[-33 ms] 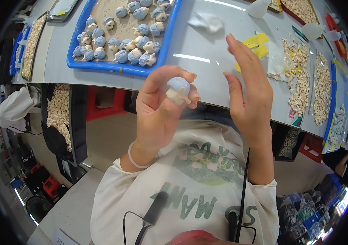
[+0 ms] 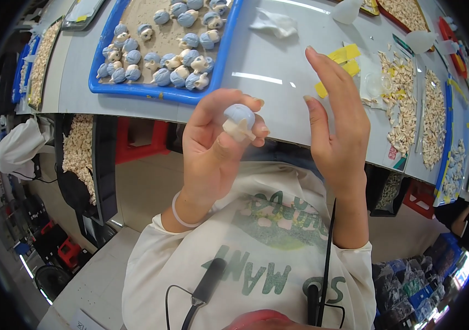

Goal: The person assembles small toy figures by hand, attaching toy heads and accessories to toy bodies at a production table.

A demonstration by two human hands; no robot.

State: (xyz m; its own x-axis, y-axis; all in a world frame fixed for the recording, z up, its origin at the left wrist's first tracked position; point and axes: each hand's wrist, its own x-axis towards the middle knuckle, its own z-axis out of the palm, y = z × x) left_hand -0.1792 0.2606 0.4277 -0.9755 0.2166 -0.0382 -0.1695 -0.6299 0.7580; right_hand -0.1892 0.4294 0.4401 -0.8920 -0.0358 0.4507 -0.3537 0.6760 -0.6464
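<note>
My left hand (image 2: pixel 207 143) pinches a small doll head (image 2: pixel 240 118) between thumb and fingertips, over the table's near edge. It has rounded pale blue hair on top and a cream part below. To its right my right hand (image 2: pixel 341 126) is raised with nothing in it, thumb apart from the fingers. Past my left hand stands a blue-rimmed tray (image 2: pixel 152 93), holding several similar blue and cream heads (image 2: pixel 187 58) on a brown base. A crumpled white cloth (image 2: pixel 275 23) lies on the table right of the tray.
Yellow tape strips (image 2: pixel 344 54) and a clear round dish (image 2: pixel 376 84) lie beyond my right hand. Heaps of small cream pieces (image 2: pixel 402 118) spread along the right side. A black bin (image 2: pixel 102 159) of cream pieces sits left, below the table. A person in white (image 2: pixel 22 146) is at far left.
The white cloth has shifted slightly away from me and to the left, and it looks sharper. Both hands keep nearly the same pose, the doll head still in my left.
</note>
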